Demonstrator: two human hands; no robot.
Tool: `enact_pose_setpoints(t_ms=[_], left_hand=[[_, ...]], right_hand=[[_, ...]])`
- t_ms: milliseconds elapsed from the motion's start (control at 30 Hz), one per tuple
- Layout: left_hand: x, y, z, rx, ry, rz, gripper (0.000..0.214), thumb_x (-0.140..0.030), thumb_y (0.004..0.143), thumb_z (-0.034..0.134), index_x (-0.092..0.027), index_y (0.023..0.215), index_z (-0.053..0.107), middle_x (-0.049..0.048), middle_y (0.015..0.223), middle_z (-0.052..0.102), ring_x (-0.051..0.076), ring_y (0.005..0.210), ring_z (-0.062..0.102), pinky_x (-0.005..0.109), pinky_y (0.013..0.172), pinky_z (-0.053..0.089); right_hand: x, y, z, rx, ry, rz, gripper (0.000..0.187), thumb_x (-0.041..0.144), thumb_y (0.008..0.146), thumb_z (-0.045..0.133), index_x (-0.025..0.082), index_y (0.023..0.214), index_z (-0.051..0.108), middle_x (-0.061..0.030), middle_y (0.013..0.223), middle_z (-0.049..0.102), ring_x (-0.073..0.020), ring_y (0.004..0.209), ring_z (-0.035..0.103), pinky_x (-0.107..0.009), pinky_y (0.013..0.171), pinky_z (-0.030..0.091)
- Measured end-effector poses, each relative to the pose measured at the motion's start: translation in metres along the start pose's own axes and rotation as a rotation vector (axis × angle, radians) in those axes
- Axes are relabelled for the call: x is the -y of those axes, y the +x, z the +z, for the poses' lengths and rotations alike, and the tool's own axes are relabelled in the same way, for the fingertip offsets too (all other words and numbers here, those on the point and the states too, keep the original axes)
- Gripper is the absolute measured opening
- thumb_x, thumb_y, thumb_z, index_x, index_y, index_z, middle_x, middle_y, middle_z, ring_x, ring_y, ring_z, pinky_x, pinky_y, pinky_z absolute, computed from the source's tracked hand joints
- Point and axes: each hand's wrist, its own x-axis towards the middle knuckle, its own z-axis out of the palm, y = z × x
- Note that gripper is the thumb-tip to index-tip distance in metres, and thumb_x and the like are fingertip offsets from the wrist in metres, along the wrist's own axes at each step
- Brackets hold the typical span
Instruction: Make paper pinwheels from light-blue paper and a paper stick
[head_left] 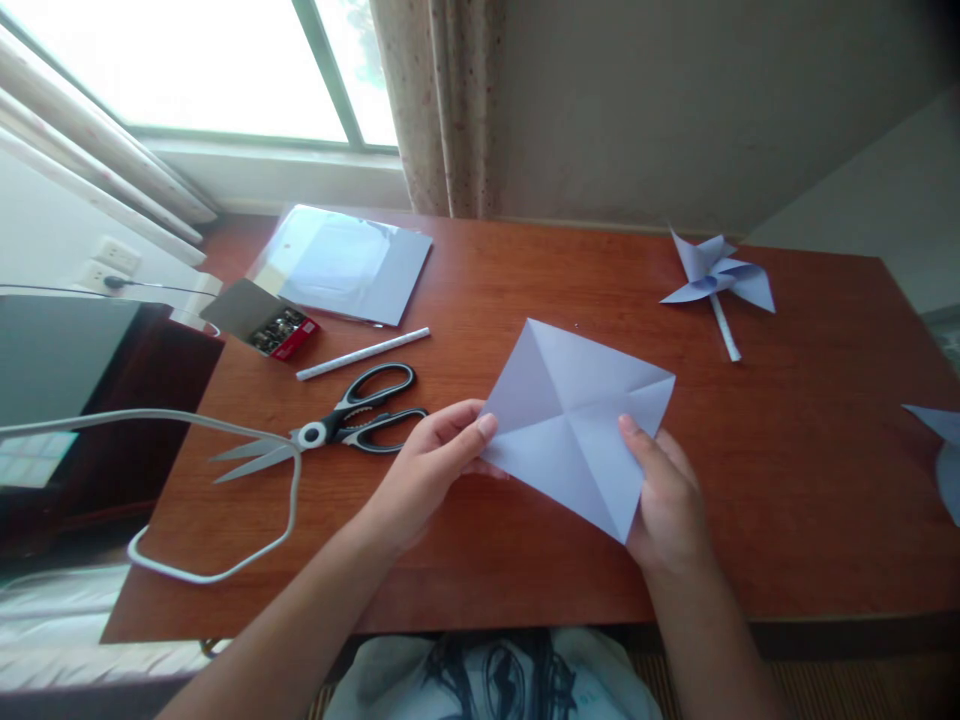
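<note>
A pale blue square of paper [574, 420] with two crossing diagonal creases is held just above the wooden table [525, 570]. My left hand [427, 470] pinches its left corner between thumb and fingers. My right hand [664, 500] grips the lower right edge, thumb on top. Black-handled scissors [341, 422] lie open on the table just left of my left hand.
A white straw [364, 354], an open box of pins [274, 325] and a pack of paper sheets [349, 262] lie at the back left. A finished paper pinwheel [716, 280] rests at the back right. A white cable [225, 500] loops over the left edge. More paper [941, 450] shows at far right.
</note>
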Motion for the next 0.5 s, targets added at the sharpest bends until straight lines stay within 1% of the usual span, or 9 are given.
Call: enact_pose_setpoints(t_ms=[67, 133, 200, 267, 333, 433, 500], left_hand=[[0.001, -0.001, 0.001, 0.019, -0.015, 0.013, 0.034, -0.046, 0.087, 0.071, -0.018, 0.104, 0.075, 0.008, 0.094, 0.075, 0.019, 0.08, 0.069, 0.027, 0.07, 0.057], [0.005, -0.001, 0.0, 0.042, -0.012, 0.01, 0.039, -0.049, 0.084, 0.072, -0.016, 0.103, 0.075, 0.0101, 0.091, 0.075, 0.022, 0.08, 0.07, 0.03, 0.07, 0.058], [0.009, -0.002, 0.0, 0.05, 0.012, -0.013, 0.04, -0.05, 0.083, 0.074, -0.014, 0.101, 0.075, 0.0106, 0.088, 0.076, 0.023, 0.079, 0.071, 0.032, 0.07, 0.059], [0.012, -0.004, 0.0, 0.035, 0.038, -0.042, 0.04, -0.049, 0.082, 0.075, -0.015, 0.101, 0.075, 0.0103, 0.089, 0.077, 0.024, 0.08, 0.072, 0.033, 0.07, 0.059], [0.012, -0.005, 0.001, 0.019, 0.052, -0.062, 0.04, -0.047, 0.082, 0.076, -0.016, 0.107, 0.074, 0.0105, 0.098, 0.078, 0.027, 0.091, 0.073, 0.034, 0.077, 0.059], [0.009, -0.007, 0.004, 0.014, 0.059, -0.075, 0.046, -0.042, 0.08, 0.08, -0.016, 0.118, 0.072, 0.0122, 0.114, 0.076, 0.032, 0.114, 0.068, 0.039, 0.094, 0.056], [0.008, -0.007, 0.005, 0.004, 0.061, -0.076, 0.051, -0.04, 0.079, 0.081, -0.016, 0.122, 0.07, 0.0133, 0.119, 0.075, 0.033, 0.119, 0.066, 0.042, 0.099, 0.054]], right_hand=[[-0.003, -0.001, 0.001, -0.009, -0.026, -0.069, 0.031, 0.045, 0.089, 0.066, 0.02, 0.106, 0.064, -0.0094, 0.095, 0.078, -0.0281, 0.085, 0.076, -0.038, 0.069, 0.061], [-0.007, -0.003, 0.002, 0.023, -0.076, -0.124, 0.032, 0.047, 0.091, 0.064, 0.02, 0.109, 0.064, -0.0106, 0.1, 0.078, -0.0282, 0.089, 0.075, -0.038, 0.072, 0.061], [-0.01, -0.005, 0.004, 0.065, -0.105, -0.134, 0.035, 0.048, 0.089, 0.066, 0.02, 0.11, 0.064, -0.0116, 0.104, 0.077, -0.0287, 0.09, 0.075, -0.038, 0.072, 0.06], [-0.011, -0.009, 0.007, 0.102, -0.112, -0.118, 0.037, 0.048, 0.087, 0.069, 0.02, 0.11, 0.064, -0.0121, 0.108, 0.077, -0.0292, 0.091, 0.074, -0.038, 0.072, 0.061], [-0.009, -0.013, 0.012, 0.139, -0.104, -0.107, 0.036, 0.047, 0.087, 0.069, 0.021, 0.111, 0.064, -0.0122, 0.111, 0.076, -0.0295, 0.092, 0.074, -0.038, 0.073, 0.061], [-0.003, -0.018, 0.017, 0.197, -0.109, -0.115, 0.032, 0.045, 0.088, 0.068, 0.021, 0.11, 0.065, -0.0122, 0.112, 0.075, -0.03, 0.097, 0.073, -0.039, 0.078, 0.061], [-0.002, -0.019, 0.017, 0.201, -0.148, -0.119, 0.03, 0.045, 0.089, 0.068, 0.02, 0.106, 0.066, -0.0123, 0.11, 0.076, -0.0302, 0.098, 0.073, -0.039, 0.08, 0.061]])
